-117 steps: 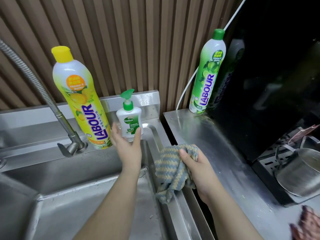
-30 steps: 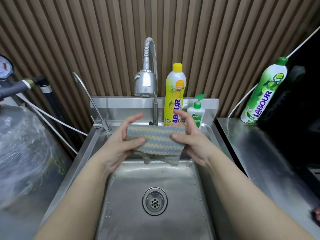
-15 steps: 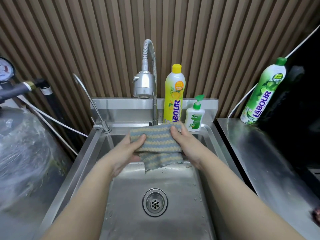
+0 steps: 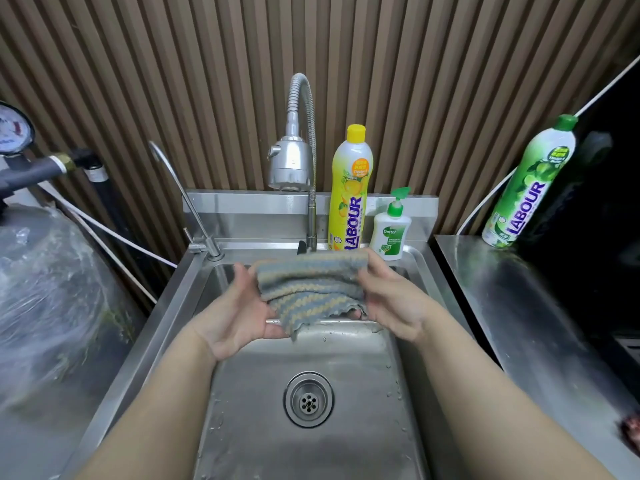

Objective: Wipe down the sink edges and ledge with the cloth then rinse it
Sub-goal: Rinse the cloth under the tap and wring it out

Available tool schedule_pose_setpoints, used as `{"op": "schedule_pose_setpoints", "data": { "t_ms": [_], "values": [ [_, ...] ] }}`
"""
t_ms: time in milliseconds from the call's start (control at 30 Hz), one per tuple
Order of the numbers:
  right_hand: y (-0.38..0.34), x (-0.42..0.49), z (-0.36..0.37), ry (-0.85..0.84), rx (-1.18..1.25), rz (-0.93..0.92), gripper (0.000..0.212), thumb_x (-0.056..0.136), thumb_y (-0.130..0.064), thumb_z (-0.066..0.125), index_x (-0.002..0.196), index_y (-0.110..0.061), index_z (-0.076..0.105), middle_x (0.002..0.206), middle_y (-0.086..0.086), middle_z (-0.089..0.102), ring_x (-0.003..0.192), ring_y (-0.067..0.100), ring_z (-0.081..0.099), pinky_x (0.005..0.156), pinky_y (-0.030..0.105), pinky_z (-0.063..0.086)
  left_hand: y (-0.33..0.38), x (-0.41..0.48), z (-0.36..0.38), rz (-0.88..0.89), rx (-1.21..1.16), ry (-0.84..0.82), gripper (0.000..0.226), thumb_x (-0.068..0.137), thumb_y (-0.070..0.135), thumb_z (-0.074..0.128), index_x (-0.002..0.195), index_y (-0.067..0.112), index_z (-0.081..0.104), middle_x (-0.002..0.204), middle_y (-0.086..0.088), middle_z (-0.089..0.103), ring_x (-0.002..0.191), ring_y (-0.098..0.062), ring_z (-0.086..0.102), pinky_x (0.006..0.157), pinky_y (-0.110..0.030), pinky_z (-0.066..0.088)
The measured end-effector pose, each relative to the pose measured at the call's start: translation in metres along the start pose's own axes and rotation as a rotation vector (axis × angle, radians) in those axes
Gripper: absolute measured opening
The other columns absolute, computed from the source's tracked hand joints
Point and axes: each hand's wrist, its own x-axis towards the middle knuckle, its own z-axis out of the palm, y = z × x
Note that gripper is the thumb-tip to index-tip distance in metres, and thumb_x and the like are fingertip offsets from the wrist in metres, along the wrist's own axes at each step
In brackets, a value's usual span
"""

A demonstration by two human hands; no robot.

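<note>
Here, two hands hold a striped cloth (image 4: 311, 289) stretched above a steel sink (image 4: 156, 323), just beneath the tap head (image 4: 291, 164).
The left hand (image 4: 239, 317) grips the cloth's left end and the right hand (image 4: 391, 303) its right end, fingers tucked behind the fabric. Holding it over the basin probably lets drips fall toward the drain (image 4: 308, 400) and readies it for rinsing (no water is visibly running). A yellow detergent bottle (image 4: 349, 192) and a soap pump (image 4: 391, 233) stand on the far ledge, and a green bottle (image 4: 530, 181) stands on the right counter (image 4: 519, 306).
</note>
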Motion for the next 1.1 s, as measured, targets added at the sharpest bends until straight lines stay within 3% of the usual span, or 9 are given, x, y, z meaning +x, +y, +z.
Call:
{"op": "schedule_pose_setpoints", "data": {
  "t_ms": [67, 133, 267, 367, 467, 667, 767, 867, 1100],
  "values": [
    [-0.006, -0.001, 0.003, -0.020, 0.031, 0.000, 0.043, 0.069, -0.050, 0.075, 0.081, -0.014, 0.055, 0.109, 0.009, 0.059, 0.092, 0.023, 0.060, 0.063, 0.033, 0.052, 0.005, -0.004, -0.002, 0.016, -0.014, -0.051, 0.072, 0.054, 0.076, 0.063, 0.093, 0.016, 0.059, 0.116, -0.015, 0.064, 0.099, -0.035, 0.064, 0.069, -0.049, 0.055],
    [-0.005, 0.002, 0.003, 0.051, -0.073, -0.010, 0.027, 0.073, -0.026, 0.074, 0.067, -0.014, 0.051, 0.106, 0.006, 0.062, 0.100, 0.025, 0.060, 0.072, 0.032, 0.054, 0.007, -0.005, 0.002, 0.026, 0.095, -0.018, 0.053, 0.058, 0.062, 0.075, 0.079, 0.017, 0.056, 0.099, -0.012, 0.067, 0.085, -0.024, 0.067, 0.062, -0.037, 0.056],
    [0.003, 0.014, 0.000, 0.097, -0.231, -0.010, 0.027, 0.067, 0.003, 0.070, 0.072, -0.018, 0.053, 0.099, 0.003, 0.062, 0.089, 0.018, 0.062, 0.073, 0.030, 0.054, 0.001, 0.000, 0.001, 0.012, 0.265, 0.139, 0.034, 0.075, 0.002, 0.070, 0.096, 0.019, 0.050, 0.084, -0.004, 0.061, 0.065, -0.012, 0.064, 0.050, -0.023, 0.050],
    [0.008, 0.023, 0.001, 0.053, -0.315, 0.019, 0.036, 0.067, 0.006, 0.072, 0.084, -0.019, 0.051, 0.096, 0.004, 0.064, 0.086, 0.019, 0.062, 0.069, 0.029, 0.054, -0.004, 0.002, -0.012, -0.107, 0.256, 0.110, 0.046, 0.073, 0.031, 0.072, 0.115, 0.023, 0.055, 0.102, -0.011, 0.067, 0.087, -0.019, 0.066, 0.070, -0.035, 0.056],
    [0.016, 0.038, 0.004, 0.043, -0.366, 0.061, 0.041, 0.074, 0.010, 0.069, 0.093, -0.020, 0.048, 0.098, 0.003, 0.060, 0.086, 0.019, 0.059, 0.066, 0.027, 0.053, -0.013, 0.004, -0.023, -0.304, 0.369, 0.068, 0.074, 0.053, 0.062, 0.079, 0.110, 0.016, 0.066, 0.107, -0.013, 0.069, 0.093, -0.025, 0.064, 0.081, -0.039, 0.050],
    [0.009, 0.060, 0.006, 0.351, -0.746, 0.136, 0.029, 0.089, -0.048, 0.052, 0.100, -0.023, 0.061, 0.107, 0.001, 0.066, 0.101, 0.015, 0.059, 0.087, 0.031, 0.043, -0.035, 0.003, -0.038, -0.213, 0.286, 0.132, 0.070, 0.063, 0.043, 0.080, 0.117, 0.002, 0.060, 0.096, -0.013, 0.065, 0.077, -0.020, 0.061, 0.066, -0.030, 0.049],
    [-0.036, 0.071, 0.024, 0.430, -0.464, -0.038, 0.057, 0.091, -0.063, 0.024, 0.111, -0.024, 0.061, 0.108, -0.003, 0.068, 0.102, 0.015, 0.064, 0.092, 0.035, 0.043, -0.039, 0.003, -0.038, -0.156, 0.230, 0.174, 0.059, 0.068, 0.041, 0.075, 0.115, 0.008, 0.062, 0.095, -0.010, 0.066, 0.078, -0.020, 0.060, 0.072, -0.033, 0.047],
    [-0.082, 0.081, 0.054, 0.325, -0.381, -0.195, 0.070, 0.087, -0.069, 0.024, 0.130, -0.020, 0.051, 0.116, -0.002, 0.066, 0.106, 0.014, 0.063, 0.099, 0.039, 0.044, -0.042, 0.008, -0.038, -0.108, 0.224, 0.241, 0.057, 0.066, 0.043, 0.075, 0.111, 0.010, 0.064, 0.096, -0.010, 0.066, 0.081, -0.022, 0.060, 0.081, -0.039, 0.041],
    [-0.093, 0.089, 0.095, 0.138, -0.322, -0.292, 0.041, 0.083, -0.020, 0.066, 0.119, -0.017, 0.047, 0.092, 0.002, 0.062, 0.087, 0.020, 0.063, 0.085, 0.035, 0.051, -0.052, 0.012, -0.033, -0.075, 0.122, 0.326, 0.054, 0.068, 0.035, 0.076, 0.114, 0.010, 0.062, 0.096, -0.007, 0.068, 0.077, -0.016, 0.063, 0.077, -0.035, 0.045]
  ]
}}
